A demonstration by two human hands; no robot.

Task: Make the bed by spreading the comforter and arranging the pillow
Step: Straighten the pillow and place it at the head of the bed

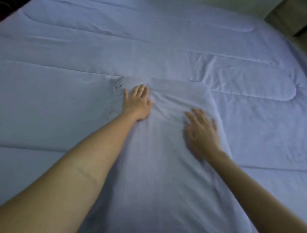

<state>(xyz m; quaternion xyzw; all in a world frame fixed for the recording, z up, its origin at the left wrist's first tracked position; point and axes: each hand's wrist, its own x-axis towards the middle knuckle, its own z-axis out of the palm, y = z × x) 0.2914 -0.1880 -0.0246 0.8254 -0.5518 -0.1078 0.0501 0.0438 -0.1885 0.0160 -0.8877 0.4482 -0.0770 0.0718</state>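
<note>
Dim room, kinda bluish light, and pretty much all you can see is the bed (297, 57) with a pale blue quilted comforter (62, 99) spread flat across it, long stitched channels with rounded ends running side to side. On top of that, closest to the person, lies a pillow (164, 169) in the same pale blue, running away from them toward the middle of the bed, its far rounded corner sitting up near the centre. Both bare arms are stretched out over it. Left hand (137, 102) is flat, palm down, fingers spread just a little, pressing on the far left corner of the pillow, right where it meets the comforter; the fabric is bunched into small wrinkles just beyond the fingertips. Right hand (200, 133) is flat too, fingers splayed wider, palm resting on the right side of the pillow near its edge, a bit blurry so the fingertips aren't crisp. Neither hand is gripping anything, both are wide and just lying on the cloth, set apart from each other with a creased patch of pillow between them. Far right corner shows a bit of floor and some darker furniture, too blurry to make out.
</note>
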